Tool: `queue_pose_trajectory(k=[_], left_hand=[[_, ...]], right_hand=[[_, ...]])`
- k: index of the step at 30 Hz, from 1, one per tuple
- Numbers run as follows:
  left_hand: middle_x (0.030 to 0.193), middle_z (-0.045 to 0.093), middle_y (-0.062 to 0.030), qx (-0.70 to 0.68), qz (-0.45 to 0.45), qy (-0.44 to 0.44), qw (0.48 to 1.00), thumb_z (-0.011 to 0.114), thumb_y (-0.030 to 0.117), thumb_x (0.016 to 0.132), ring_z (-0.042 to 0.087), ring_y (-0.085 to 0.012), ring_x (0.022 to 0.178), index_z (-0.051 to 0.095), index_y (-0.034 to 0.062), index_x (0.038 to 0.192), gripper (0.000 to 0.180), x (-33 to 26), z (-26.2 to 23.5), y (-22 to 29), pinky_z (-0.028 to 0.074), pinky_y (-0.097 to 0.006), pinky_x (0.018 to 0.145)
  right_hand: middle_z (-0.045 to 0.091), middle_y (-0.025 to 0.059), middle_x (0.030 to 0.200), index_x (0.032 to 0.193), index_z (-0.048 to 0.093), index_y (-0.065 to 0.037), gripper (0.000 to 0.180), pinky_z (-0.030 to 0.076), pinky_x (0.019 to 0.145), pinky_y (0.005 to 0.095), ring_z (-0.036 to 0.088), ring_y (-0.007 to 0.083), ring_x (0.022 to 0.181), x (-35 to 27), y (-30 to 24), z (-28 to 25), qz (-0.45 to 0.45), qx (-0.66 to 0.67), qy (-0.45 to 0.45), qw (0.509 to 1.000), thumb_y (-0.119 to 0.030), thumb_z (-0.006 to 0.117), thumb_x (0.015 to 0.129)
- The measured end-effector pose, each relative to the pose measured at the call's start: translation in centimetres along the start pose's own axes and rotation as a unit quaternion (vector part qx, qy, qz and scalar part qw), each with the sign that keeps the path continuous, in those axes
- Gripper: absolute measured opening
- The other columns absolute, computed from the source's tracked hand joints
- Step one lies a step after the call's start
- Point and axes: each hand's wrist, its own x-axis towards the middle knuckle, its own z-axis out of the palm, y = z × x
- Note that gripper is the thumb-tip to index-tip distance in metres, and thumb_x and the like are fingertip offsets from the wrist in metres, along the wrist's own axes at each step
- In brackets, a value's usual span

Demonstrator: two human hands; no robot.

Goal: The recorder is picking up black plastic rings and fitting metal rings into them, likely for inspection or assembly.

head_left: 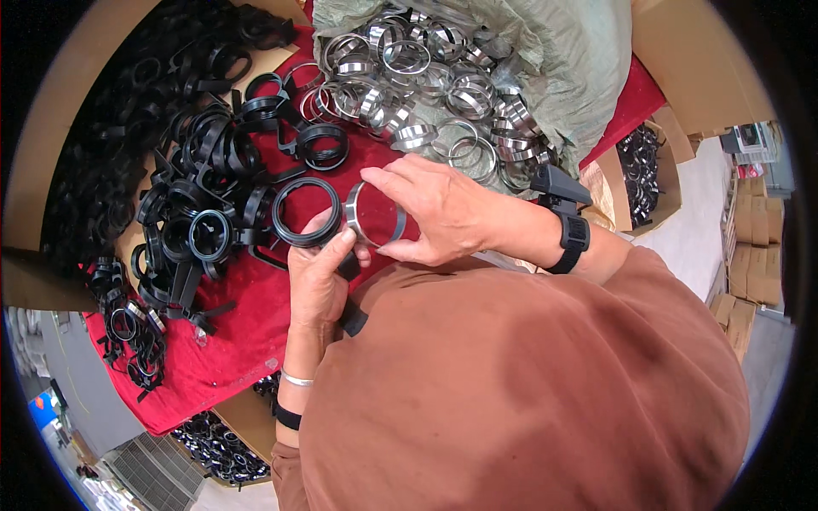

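My left hand point(317, 277) is closed on a black plastic ring point(279, 217), its thumb and fingers at the ring's lower right side. In my right hand point(447, 209) a shiny metal ring point(351, 206) is pinched between thumb and fingers. The two rings are side by side over the red cloth, the metal one just right of the black one. My left fingertips reach close to the lower edge of the metal ring; whether they touch it I cannot tell.
Loose black rings with handles point(213, 234) lie on the red cloth point(239, 353) at left, beside a carton point(43, 170) full of black parts. Many metal rings point(409, 58) sit on a greenish plastic sheet point(571, 60) at the back. Another carton point(669, 175) stands at right.
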Motion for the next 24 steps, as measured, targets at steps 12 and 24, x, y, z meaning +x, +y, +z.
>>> queue_pose_trajectory(k=[12,24], left_hand=[[0.066,0.056,-0.0111,0.007,-0.19,-0.009,0.982,0.007,0.068,0.087,0.053,-0.0185,0.058,0.044,-0.0038,0.123,0.089,-2.2,2.1,1.9,0.042,-0.027,0.056],[0.09,0.061,-0.0146,0.1,-0.024,0.097,0.99,0.025,0.05,0.096,0.061,-0.0186,0.067,0.036,-0.0001,0.126,0.059,-3.6,3.3,1.1,0.05,-0.026,0.057]], right_hand=[[0.057,0.0227,0.087,0.115,0.051,0.004,0.06,0.049,0.072,0.0408,0.058,0.0363,0.082,3.4,-1.4,-2.3,-0.047,0.055,-0.089,0.993,-0.022,0.067,0.064],[0.057,0.0175,0.091,0.12,0.05,0.001,0.061,0.048,0.073,0.0375,0.057,0.0301,0.08,2.4,-2.0,-0.5,-0.085,0.054,-0.084,0.991,-0.026,0.071,0.069]])
